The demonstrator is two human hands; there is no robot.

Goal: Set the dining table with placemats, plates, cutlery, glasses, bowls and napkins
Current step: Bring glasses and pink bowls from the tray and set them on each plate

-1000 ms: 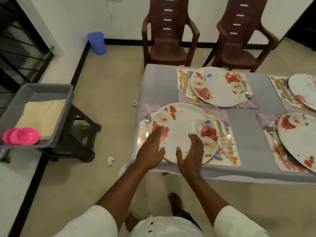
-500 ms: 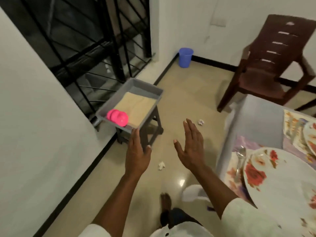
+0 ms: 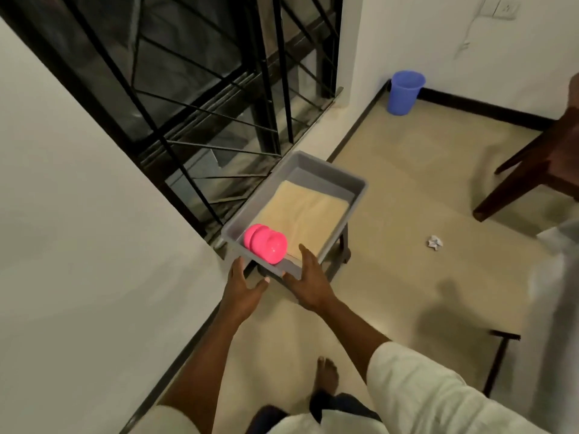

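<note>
1. A grey tray [image 3: 351,195] stands on a small dark stool [image 3: 340,245] near the barred window [image 3: 188,89].
2. Cream napkins [image 3: 307,211] lie flat inside the tray.
3. The right hand [image 3: 308,283] reaches over the near rim of the tray, its fingers straight and spread, holding nothing.
4. The left hand [image 3: 242,288] hovers just before the near edge, also spread and empty.
5. Pink bowls [image 3: 266,244] (stacked, it seems) sit in the near corner of the tray, beside the napkins.
6. A crumpled paper [image 3: 435,242] lies on the floor.
</note>
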